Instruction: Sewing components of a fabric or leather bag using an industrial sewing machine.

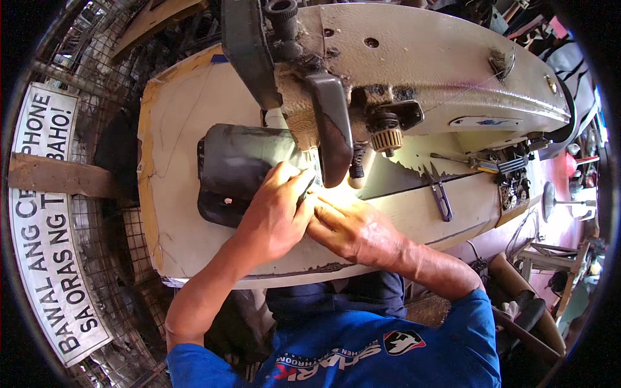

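Observation:
A beige sewing machine (414,58) stands across the table, its needle end close above both my hands. My left hand (275,210) is closed in a pinch on a dark edge beside the brightly lit needle area. This edge appears to belong to the flat black leather-like piece (236,165), which lies on the table to the left of the needle. Against the left fingertips rests my right hand (349,226), its fingers bent and pressed together. What lies between the right fingers is hidden. Strong light washes out the spot under the needle.
Small scissors (442,194) lie on the pale worktable (174,123), right of my hands. Farther right are screwdrivers (485,163) and a tray of small metal parts (514,194). Wire mesh with a white sign (58,258) and a wooden slat (61,174) borders the left side.

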`<state>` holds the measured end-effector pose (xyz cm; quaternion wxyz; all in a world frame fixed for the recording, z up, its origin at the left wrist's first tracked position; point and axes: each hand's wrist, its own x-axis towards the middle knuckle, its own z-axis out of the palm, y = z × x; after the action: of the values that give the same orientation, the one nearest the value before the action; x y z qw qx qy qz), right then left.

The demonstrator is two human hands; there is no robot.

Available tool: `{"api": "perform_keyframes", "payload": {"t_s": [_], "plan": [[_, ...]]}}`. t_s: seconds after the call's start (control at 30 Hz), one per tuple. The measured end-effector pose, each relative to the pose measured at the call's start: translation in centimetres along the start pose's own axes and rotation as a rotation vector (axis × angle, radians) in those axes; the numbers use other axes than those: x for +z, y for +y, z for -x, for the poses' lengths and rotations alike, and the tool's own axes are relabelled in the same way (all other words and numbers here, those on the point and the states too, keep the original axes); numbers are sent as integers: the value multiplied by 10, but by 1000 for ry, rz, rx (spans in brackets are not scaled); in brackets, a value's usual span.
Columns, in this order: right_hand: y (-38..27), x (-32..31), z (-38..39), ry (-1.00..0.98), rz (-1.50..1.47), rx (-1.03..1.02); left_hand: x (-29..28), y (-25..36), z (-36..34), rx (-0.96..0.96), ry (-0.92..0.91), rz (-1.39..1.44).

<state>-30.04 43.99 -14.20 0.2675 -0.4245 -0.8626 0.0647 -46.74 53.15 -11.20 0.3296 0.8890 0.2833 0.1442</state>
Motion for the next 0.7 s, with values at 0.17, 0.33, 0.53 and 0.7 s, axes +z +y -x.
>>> {"api": "perform_keyframes", "payload": {"t_s": [0.17,0.33,0.53,0.7], "plan": [[-9,5,8,89,104,24,-26,3,27,46,-54,29],[-11,9,10,103,142,38,-26,-9,33,133,-37,-308],[-8,3,7,62,2,78,-28,-17,32,270,-91,-283],[-8,5,4,133,-54,136,-24,-25,28,323,46,-238]]}}
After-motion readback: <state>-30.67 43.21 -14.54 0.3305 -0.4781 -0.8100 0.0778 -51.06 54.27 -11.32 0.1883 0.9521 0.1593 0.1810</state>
